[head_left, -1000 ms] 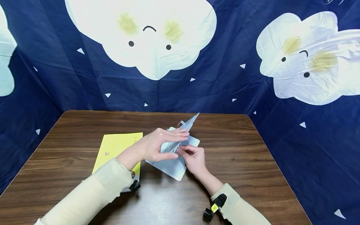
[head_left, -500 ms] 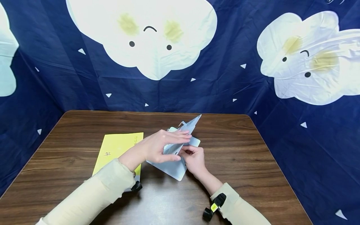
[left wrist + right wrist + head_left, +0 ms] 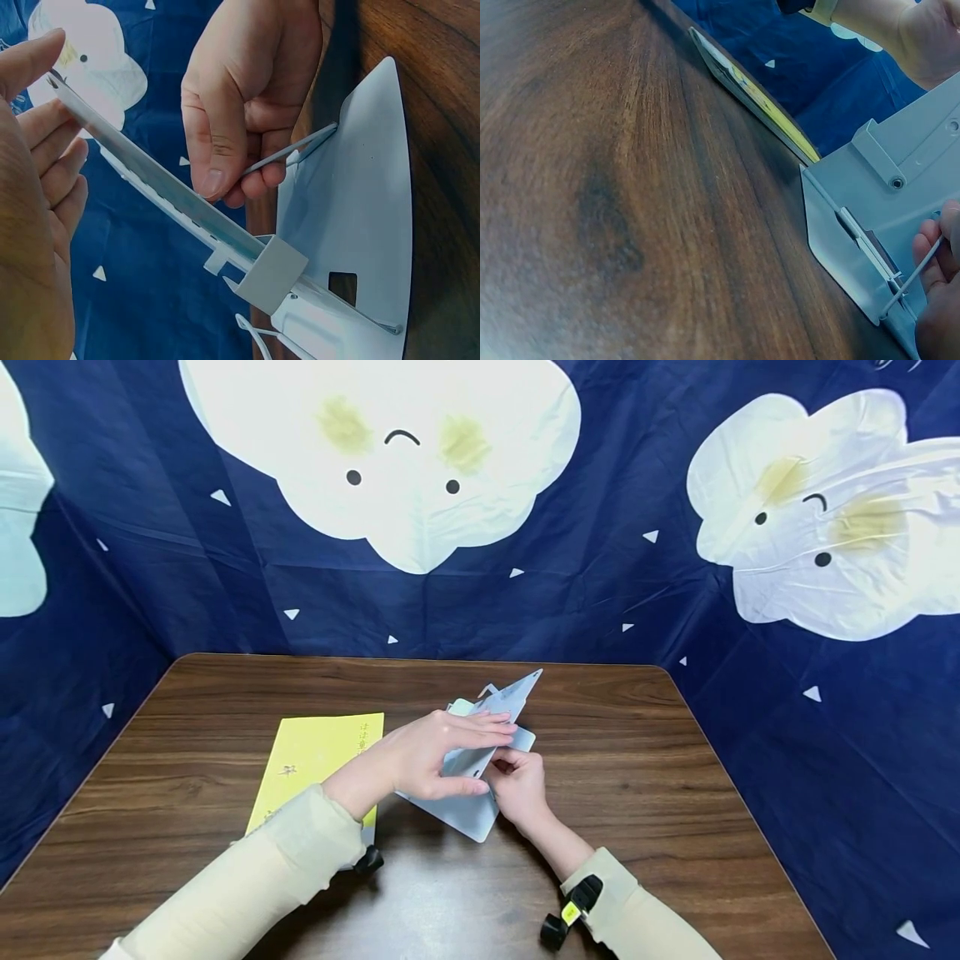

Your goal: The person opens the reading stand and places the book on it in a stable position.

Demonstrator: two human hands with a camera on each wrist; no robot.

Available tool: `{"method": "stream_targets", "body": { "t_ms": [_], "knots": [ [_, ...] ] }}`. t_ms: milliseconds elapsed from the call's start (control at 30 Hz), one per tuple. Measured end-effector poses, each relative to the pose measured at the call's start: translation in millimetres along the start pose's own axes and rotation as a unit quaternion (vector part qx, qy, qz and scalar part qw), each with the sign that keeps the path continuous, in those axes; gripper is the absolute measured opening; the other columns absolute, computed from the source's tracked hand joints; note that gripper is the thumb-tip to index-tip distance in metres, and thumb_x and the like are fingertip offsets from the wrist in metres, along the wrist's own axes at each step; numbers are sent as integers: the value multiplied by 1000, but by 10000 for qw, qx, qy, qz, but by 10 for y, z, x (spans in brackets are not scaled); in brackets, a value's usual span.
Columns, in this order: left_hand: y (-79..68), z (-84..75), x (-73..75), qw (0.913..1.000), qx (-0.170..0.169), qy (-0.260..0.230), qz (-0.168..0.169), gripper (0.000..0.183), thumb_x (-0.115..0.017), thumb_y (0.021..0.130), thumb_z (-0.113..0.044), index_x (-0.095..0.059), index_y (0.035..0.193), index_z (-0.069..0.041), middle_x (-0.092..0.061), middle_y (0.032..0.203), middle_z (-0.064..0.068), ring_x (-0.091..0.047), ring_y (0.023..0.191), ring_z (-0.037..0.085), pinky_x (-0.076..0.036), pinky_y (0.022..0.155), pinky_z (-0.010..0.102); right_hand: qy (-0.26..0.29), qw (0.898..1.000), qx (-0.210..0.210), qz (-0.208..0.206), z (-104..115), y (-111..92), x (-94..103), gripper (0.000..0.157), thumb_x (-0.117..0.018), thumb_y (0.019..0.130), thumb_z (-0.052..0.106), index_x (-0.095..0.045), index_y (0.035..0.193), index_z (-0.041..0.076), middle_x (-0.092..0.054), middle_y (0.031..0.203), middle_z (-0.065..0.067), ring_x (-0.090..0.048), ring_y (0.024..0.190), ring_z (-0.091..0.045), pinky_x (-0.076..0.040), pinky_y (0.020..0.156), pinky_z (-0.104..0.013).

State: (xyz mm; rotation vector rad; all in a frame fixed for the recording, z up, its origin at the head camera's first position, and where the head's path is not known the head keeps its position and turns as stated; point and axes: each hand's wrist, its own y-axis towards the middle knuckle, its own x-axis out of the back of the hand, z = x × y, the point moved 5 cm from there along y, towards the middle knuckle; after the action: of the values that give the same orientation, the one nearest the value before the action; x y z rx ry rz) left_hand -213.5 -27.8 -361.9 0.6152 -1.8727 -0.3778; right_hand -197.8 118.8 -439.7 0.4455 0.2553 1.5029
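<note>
A pale blue-white metal book stand (image 3: 461,812) sits on the table, its panel (image 3: 516,695) raised at a tilt above the flat base. My left hand (image 3: 431,752) rests against the panel with fingers straight; the left wrist view has the panel's edge near its thumb and fingers. Behind the panel, my right hand (image 3: 519,785) pinches a thin wire support rod (image 3: 296,150) between thumb and fingers. One end of that rod meets the base. In the right wrist view the right hand is partly cut off by the frame.
To the left lies a yellow book (image 3: 322,747), partly under the left forearm. The wooden table (image 3: 637,760) has a dark blue cloud-print curtain (image 3: 615,585) behind it and at its sides. Each wrist wears a small black camera.
The panel has swung slightly to the right, and my left hand has moved a little right with it. My right hand keeps its pinch in nearly the same place.
</note>
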Motion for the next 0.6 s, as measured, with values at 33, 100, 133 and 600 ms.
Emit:
{"method": "stream_targets", "body": {
  "t_ms": [33,100,133,600],
  "knots": [
    [-1,-2,0,10000,4,5,1,61,-78,95,-32,-63,146,-3,-60,151,5,-50,145,28,-39,119,43,1,10000,7,0,-1,0,0,17,-64,81,-27,-75,79,-14,-70,70,-24,-61,62,-12,-47,56,-14],
    [-2,-10,1,10000,1,17,2,61,-78,95,-33,-62,147,-4,-59,151,5,-50,145,28,-39,119,43,24,10000,15,5,-2,2,-2,17,-64,81,-26,-74,79,-14,-70,70,-24,-61,62,-12,-48,57,-15],
    [-3,-14,1,10000,-1,19,2,61,-78,95,-33,-62,147,-4,-59,151,5,-49,145,28,-39,119,43,26,10000,21,9,2,2,-2,17,-64,81,-26,-74,79,-13,-70,70,-24,-61,63,-12,-48,57,-15],
    [-47,9,-2,9999,8,-33,-105,64,-72,99,-41,-60,149,-3,-54,156,9,-50,145,28,-40,118,42,-14,9999,15,-100,-374,-13,38,18,-71,83,-21,-81,85,-6,-75,76,-16,-61,64,-8,-49,57,-15]
  ]
}}
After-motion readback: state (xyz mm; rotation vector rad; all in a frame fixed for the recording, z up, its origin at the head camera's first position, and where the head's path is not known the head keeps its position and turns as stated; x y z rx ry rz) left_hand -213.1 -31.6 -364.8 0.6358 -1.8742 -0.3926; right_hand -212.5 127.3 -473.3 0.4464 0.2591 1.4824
